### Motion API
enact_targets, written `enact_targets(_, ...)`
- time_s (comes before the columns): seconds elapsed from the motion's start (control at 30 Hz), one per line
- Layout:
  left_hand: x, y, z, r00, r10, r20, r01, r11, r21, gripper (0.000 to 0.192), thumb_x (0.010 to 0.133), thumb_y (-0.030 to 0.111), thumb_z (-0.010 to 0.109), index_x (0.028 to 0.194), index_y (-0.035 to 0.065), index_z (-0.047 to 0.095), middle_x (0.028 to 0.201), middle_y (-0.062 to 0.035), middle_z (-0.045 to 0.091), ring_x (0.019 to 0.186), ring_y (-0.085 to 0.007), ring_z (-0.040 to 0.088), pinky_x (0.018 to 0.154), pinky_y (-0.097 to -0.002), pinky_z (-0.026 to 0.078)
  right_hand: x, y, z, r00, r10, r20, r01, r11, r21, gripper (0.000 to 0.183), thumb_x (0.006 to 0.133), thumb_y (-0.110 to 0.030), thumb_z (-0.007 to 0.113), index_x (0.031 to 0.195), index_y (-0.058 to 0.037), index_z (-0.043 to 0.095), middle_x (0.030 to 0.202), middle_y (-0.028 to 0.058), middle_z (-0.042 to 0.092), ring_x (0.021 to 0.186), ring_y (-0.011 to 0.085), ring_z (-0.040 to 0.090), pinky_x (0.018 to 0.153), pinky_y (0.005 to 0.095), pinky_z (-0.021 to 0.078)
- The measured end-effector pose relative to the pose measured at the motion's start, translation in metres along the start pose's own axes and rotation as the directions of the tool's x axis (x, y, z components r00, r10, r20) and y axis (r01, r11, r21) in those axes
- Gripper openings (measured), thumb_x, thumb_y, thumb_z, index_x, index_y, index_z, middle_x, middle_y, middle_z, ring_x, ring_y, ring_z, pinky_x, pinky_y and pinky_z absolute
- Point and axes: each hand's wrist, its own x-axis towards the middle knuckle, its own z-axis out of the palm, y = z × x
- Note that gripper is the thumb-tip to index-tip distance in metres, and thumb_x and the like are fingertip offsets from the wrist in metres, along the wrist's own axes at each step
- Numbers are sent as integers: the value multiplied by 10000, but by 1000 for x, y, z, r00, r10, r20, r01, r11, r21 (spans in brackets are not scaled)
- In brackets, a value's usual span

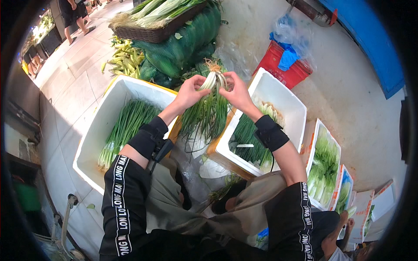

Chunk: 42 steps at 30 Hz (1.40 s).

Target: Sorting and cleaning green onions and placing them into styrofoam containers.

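Between my two hands hangs a bunch of spring onions (212, 107), its brown roots uppermost and its thin green leaves drooping down. My left hand (192, 89) grips the white stems from the left, thumb in front. On the other side my right hand (237, 91) pinches stems near the roots. The bunch is held above the gap between two white foam boxes. In the left foam box (85, 146) lie more spring onions (125, 127). The right foam box (295, 114) holds further green bunches (246, 133), partly hidden by my right forearm.
A brown woven basket (143, 34) of leeks or large scallions sits on green mesh sacks (183, 45), with corn husks (125, 55) beside them. A red bin (277, 68) stands by the wall. Boxes of leafy greens (324, 166) line the right; another person's hand (349, 225) shows there.
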Motion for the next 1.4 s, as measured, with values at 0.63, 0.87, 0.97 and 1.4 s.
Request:
enact_targets(0.63,0,-1,2,968,-124,218,161,974,-160,448,882,40,649,1315,-15,555,1169,-50,662,1046,-119,604,960,-275,442,-14,-21,0,813,-577,84,472,566,-676,273,795,-108,705,1042,-65,597,948,91,531,919,274,562,818,385,440)
enact_targets(0.87,3,1,12,965,-115,235,143,984,-106,406,841,48,708,1232,-14,616,1105,-51,679,1001,-103,605,924,-270,451,-5,-13,-7,748,-643,164,490,369,-790,115,784,-110,637,868,-59,576,894,73,559,902,230,575,802,362,445)
enact_targets(0.97,4,-1,16,968,-166,190,174,985,-23,385,836,44,715,1208,-9,633,1065,-47,688,956,-94,602,891,-266,455,-4,-11,-6,754,-635,171,487,364,-794,115,785,-106,645,864,-60,576,882,75,561,891,229,581,791,354,450)
enact_targets(1.4,0,0,19,953,-225,201,244,966,-79,354,860,72,704,1198,-6,638,1000,-34,689,881,-83,599,807,-259,479,-1,-6,-6,710,-693,122,480,350,-805,209,786,-120,654,972,-28,632,863,48,583,869,208,591,771,344,453)
